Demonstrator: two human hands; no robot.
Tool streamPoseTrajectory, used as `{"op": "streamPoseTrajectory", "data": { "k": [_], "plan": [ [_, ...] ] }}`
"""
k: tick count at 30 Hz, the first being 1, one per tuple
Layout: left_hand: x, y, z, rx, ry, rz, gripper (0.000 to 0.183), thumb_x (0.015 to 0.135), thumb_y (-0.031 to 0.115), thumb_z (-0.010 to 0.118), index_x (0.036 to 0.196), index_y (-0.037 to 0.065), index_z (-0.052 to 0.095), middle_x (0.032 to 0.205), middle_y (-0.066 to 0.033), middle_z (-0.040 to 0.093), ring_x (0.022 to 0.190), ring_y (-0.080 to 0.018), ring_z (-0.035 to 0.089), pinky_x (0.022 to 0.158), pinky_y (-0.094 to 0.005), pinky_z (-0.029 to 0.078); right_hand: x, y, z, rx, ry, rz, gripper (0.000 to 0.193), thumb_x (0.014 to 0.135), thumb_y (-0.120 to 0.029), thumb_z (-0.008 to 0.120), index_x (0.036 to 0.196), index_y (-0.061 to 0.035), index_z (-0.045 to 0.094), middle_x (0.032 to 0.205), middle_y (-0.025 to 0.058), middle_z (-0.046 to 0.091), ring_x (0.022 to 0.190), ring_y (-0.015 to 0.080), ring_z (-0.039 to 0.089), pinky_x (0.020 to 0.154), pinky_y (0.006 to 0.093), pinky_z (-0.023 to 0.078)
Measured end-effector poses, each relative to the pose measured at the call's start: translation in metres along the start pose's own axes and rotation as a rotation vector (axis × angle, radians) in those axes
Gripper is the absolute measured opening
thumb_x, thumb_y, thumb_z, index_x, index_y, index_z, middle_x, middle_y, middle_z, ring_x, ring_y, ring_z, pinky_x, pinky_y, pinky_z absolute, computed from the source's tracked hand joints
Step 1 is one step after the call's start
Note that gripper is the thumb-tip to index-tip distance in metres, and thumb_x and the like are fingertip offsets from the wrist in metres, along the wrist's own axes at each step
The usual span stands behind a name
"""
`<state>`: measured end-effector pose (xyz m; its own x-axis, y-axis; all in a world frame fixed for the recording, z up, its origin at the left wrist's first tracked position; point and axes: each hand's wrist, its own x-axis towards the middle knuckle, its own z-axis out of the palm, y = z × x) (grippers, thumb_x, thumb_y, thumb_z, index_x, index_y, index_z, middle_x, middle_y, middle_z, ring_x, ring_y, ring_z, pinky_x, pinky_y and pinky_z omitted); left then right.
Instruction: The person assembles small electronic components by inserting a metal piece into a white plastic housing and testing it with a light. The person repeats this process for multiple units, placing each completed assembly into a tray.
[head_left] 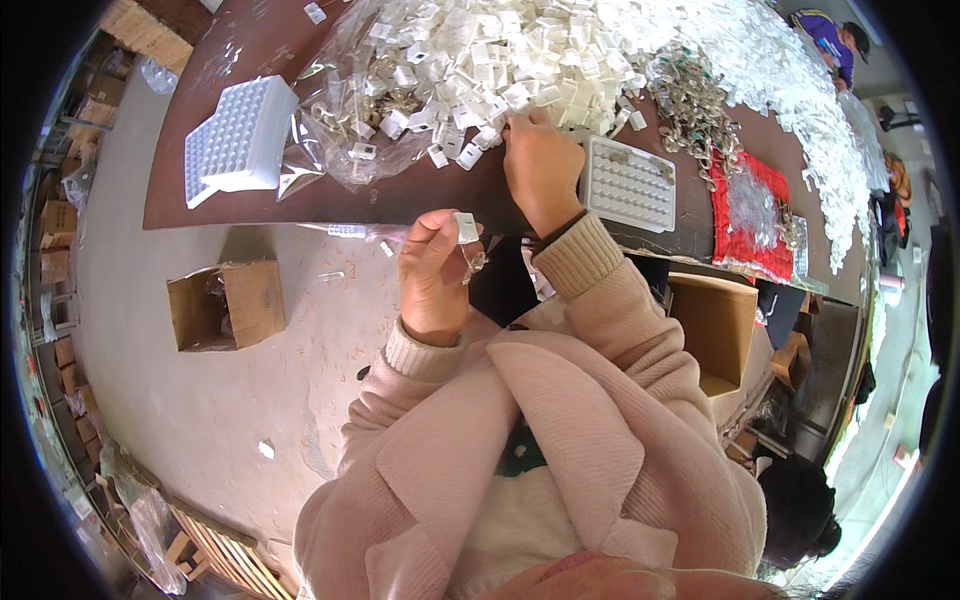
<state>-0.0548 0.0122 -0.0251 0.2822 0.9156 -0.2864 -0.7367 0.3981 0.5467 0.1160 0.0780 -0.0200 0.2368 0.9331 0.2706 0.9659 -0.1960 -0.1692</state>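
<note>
My left hand (432, 275), in front of the table edge, pinches a small white plastic card (466, 227). A small silvery metal trinket (474, 264) hangs just below the card, by the fingers. My right hand (543, 165) reaches to the near edge of a heap of small white plastic cards (520, 60). Its fingers are curled in among the cards, and what they grip, if anything, is hidden. Just right of that hand lies a white tray (630, 185) with rows of small bumps or hollows.
At left on the brown table (370, 205) are stacked white trays (240, 135). Tangled metal pieces (695, 105), a red mesh bag (738, 240) and a see-through plastic heap (800, 130) lie right. Cardboard boxes (255, 305) stand below. Another person (830, 45) is at far right.
</note>
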Motion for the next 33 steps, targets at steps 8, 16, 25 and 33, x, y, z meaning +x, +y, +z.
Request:
{"op": "streamPoseTrajectory", "data": {
  "k": [8,16,25,33],
  "plan": [
    [-0.003,0.003,0.002,0.004,-0.053,0.023,0.017,0.095,0.018,0.066,0.107,0.006,0.063,0.096,-0.0110,0.069,0.078,-0.0167,0.059,0.075,-0.0322,0.047,-0.027,-0.002,-0.031,0.356,0.154,-0.076,0.010,0.091,-0.015,0.065,0.091,-0.0054,0.065,0.086,0.0110,0.067,0.070,0.0314,0.067,0.058,0.0413,0.052],
    [0.000,-0.016,0.026,0.010,-0.341,-0.010,0.025,0.096,0.015,0.064,0.117,0.003,0.060,0.093,-0.0110,0.061,0.072,-0.0158,0.047,0.065,-0.0283,0.039,-0.093,0.140,-0.117,1.060,0.277,0.212,0.012,0.089,0.007,0.067,0.101,0.0035,0.069,0.091,0.0061,0.070,0.085,0.0136,0.070,0.076,0.0256,0.055],
    [0.005,-0.042,0.060,0.120,-0.463,-0.033,0.026,0.097,0.020,0.063,0.114,0.001,0.058,0.092,-0.0106,0.060,0.072,-0.0167,0.049,0.066,-0.0311,0.039,-0.192,0.440,-0.143,0.624,0.821,0.862,0.022,0.081,-0.003,0.077,0.102,0.0008,0.073,0.090,0.0038,0.073,0.083,0.0092,0.066,0.076,0.0239,0.054],
    [0.006,-0.057,0.080,0.229,-0.393,-0.049,0.025,0.095,0.020,0.066,0.112,0.003,0.059,0.091,-0.0081,0.061,0.072,-0.0155,0.050,0.064,-0.0303,0.039,-0.214,0.567,-0.150,-0.117,0.617,0.970,0.024,0.082,-0.020,0.070,0.104,-0.0119,0.076,0.095,0.0105,0.075,0.090,0.0255,0.073,0.080,0.0364,0.056]
  ]
}}
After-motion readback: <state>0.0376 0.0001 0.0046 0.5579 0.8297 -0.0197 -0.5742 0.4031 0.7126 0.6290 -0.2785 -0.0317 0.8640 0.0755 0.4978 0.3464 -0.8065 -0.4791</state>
